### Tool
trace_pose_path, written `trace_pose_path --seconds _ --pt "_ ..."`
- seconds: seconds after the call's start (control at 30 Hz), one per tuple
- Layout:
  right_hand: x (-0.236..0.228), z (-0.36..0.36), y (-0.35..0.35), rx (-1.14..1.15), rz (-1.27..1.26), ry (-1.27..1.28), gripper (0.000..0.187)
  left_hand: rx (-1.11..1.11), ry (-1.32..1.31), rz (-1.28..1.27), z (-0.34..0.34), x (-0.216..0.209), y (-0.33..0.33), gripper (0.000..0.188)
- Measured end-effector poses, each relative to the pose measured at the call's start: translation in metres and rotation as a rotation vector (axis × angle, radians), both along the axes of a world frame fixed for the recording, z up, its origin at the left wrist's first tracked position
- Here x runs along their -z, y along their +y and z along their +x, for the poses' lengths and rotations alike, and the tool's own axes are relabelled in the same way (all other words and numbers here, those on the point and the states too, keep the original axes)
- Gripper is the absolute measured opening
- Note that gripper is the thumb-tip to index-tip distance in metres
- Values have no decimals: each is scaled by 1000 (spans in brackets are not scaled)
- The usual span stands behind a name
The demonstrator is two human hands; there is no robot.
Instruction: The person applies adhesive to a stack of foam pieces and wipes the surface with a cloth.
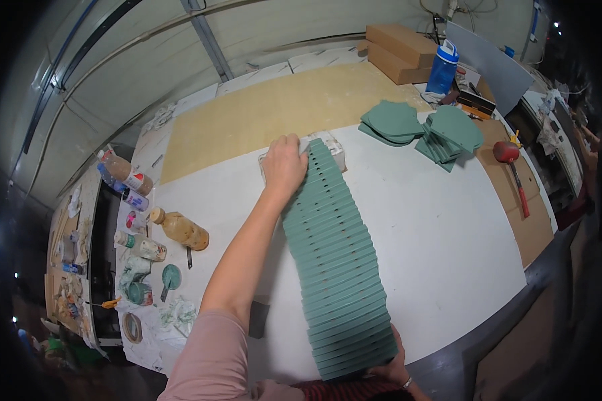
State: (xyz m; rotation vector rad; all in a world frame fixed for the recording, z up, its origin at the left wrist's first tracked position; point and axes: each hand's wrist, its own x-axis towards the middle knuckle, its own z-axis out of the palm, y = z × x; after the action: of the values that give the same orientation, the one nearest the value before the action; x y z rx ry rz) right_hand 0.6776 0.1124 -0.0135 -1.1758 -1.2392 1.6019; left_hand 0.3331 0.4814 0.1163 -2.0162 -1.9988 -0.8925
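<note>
A long green slatted piece (338,260), made of several overlapping ridged strips with small dark slots, runs from the middle of the table to its near edge. At its far end my left hand (285,167) is closed on the left side, fingers bent over and fingertips mostly hidden. My right hand (391,364) grips the near right corner from the side, with part of its fingers hidden underneath. Under the far end sits a whitish block (338,150), partly covered by the slatted piece.
Stacks of green shaped plates (391,122) lie at the far right, near a blue bottle (442,67), cardboard boxes (405,53) and a red mallet (506,152). Along the left edge stand a bottle of tan liquid (180,229), other bottles, a green-stained cup (139,293) and a tape roll (132,327).
</note>
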Motion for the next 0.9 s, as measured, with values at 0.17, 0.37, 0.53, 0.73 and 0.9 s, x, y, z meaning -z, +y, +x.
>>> trace_pose_path --seconds 0.17,0.37,0.53,0.73,0.9 --pt "2 -1 -3 13 -62 66 137 55 -3 -7 31 0 23 25" --pt "-1 2 0 6 -19 38 137 -59 46 -73 15 -3 11 24" --pt "-10 -4 2 21 -24 38 138 -160 11 -101 -5 -11 -5 22" --pt "5 -2 -1 40 -30 8 141 1 19 -5 32 2 -1 24" --pt "-3 -7 2 71 -6 6 139 -77 76 14 -21 12 -26 23"
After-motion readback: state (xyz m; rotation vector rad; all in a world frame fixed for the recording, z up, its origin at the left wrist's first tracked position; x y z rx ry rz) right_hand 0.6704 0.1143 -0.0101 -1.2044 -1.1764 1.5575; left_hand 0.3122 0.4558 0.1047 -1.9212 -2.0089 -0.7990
